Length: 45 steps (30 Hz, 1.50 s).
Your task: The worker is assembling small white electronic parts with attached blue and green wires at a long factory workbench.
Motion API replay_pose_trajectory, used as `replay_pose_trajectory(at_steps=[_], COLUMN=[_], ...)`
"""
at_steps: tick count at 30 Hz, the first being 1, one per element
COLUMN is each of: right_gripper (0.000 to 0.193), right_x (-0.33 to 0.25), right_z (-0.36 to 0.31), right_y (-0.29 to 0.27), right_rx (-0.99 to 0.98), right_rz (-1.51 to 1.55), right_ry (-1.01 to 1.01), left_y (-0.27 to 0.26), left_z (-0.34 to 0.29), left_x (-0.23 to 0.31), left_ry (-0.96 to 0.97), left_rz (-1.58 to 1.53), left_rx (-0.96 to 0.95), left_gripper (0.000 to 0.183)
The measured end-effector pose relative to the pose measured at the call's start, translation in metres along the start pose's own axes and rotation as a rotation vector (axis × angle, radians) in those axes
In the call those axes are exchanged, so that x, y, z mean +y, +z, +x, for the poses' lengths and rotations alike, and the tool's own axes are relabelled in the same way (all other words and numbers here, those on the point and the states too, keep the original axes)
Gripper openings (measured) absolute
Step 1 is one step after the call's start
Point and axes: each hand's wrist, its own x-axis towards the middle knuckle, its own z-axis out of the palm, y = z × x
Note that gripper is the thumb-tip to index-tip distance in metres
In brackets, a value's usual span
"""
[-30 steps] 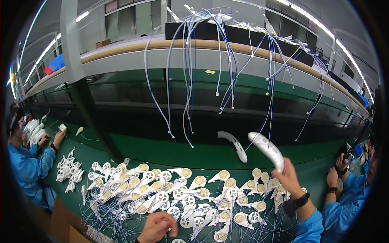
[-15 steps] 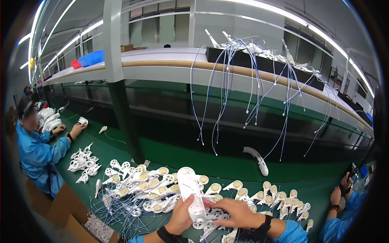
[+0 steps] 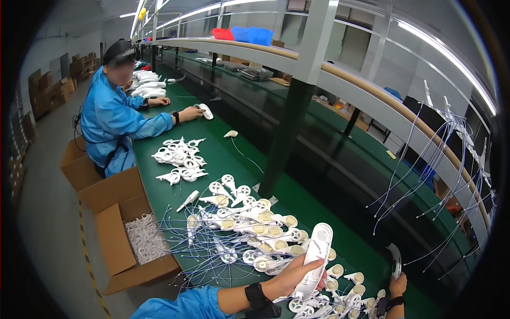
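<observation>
My left hand (image 3: 293,274) grips a long white plastic housing (image 3: 320,240) with a rounded end and small perforations, raised over the bench. Its thumb lies across the front face. At the lower right, my right hand (image 3: 397,286) has its fingers closed on the near end of a curved white plastic shell (image 3: 394,258). Below and around the housing spread many white round-headed parts (image 3: 274,232), several with cream discs. Thin blue and white cables (image 3: 210,260) tangle at their left side.
A co-worker (image 3: 122,109) in blue sits at the left, holding a white part (image 3: 206,111). A pile of white ring-shaped parts (image 3: 180,159) lies nearer. An open cardboard box (image 3: 116,234) stands beside the green bench (image 3: 159,198). A post (image 3: 289,141) rises mid-bench; cables hang from the shelf (image 3: 404,103).
The view has swung left. My right hand has left the housing and reached out to the curved shell, which lay alone on the bench. My left hand still holds the housing.
</observation>
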Motion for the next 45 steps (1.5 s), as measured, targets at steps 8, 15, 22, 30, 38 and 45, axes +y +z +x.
replay_pose_trajectory(at_steps=[8,15,22,30,38,45], right_gripper=[0.025,0.021,0.029,0.026,0.041,0.023], right_x=[-0.043,-0.091,-0.127,-0.155,-0.159,-0.117], right_z=[-0.053,-0.138,-0.167,-0.183,-0.174,-0.153], right_y=[-0.053,-0.110,-0.140,-0.144,-0.151,-0.126], right_rx=[-0.077,-0.332,-0.035,0.023,0.116,-0.292], right_rz=[0.723,0.796,0.461,0.501,0.600,0.548], right_ry=[-0.281,-0.386,-0.931,-1.236,-1.008,-0.536], left_y=[-0.018,-0.036,-0.013,0.013,0.023,0.009], left_z=[0.002,0.005,-0.003,-0.009,-0.009,-0.006], left_x=[0.045,0.054,0.049,0.023,-0.005,-0.003], left_ry=[0.191,0.069,0.151,0.066,-0.314,-0.064], left_rz=[0.700,1.001,1.746,1.059,0.908,0.378], left_rx=[0.031,0.049,0.298,-0.197,-0.149,-0.031], left_gripper=[0.046,0.043,0.031,0.034,0.035,0.027])
